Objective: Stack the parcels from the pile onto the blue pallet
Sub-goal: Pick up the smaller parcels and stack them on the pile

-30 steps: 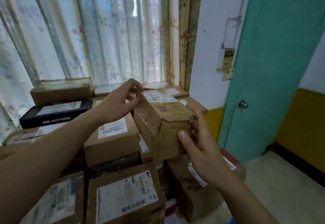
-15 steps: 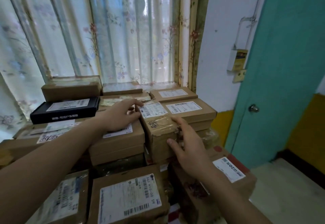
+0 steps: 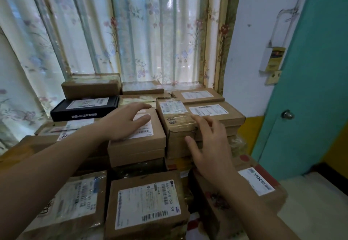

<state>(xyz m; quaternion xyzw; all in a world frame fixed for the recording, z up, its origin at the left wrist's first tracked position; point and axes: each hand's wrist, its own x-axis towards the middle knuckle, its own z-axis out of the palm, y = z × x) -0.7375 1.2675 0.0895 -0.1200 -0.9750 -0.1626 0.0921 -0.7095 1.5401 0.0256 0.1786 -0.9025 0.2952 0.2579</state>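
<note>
A worn, tape-wrapped brown parcel [image 3: 175, 121] sits in the stack of parcels, wedged between a labelled brown box [image 3: 137, 149] and a flat box [image 3: 216, 113] on its right. My left hand [image 3: 124, 123] lies flat with spread fingers over the labelled brown box, just left of the taped parcel. In front of the taped parcel's near right corner is my right hand [image 3: 209, 145], fingers apart, fingertips at its edge and holding nothing. No blue pallet shows in this view.
More parcels fill the stack: a black box [image 3: 84, 108] at the left, a big labelled box [image 3: 146, 205] nearest me, a red-taped one [image 3: 259, 183] at lower right. A flowered curtain [image 3: 131, 32] hangs behind. A teal door [image 3: 310, 89] and pale floor [image 3: 320, 202] are right.
The taped parcel, held tilted in both hands a second ago, was set down level in the stack. Both hands have let go of it and opened.
</note>
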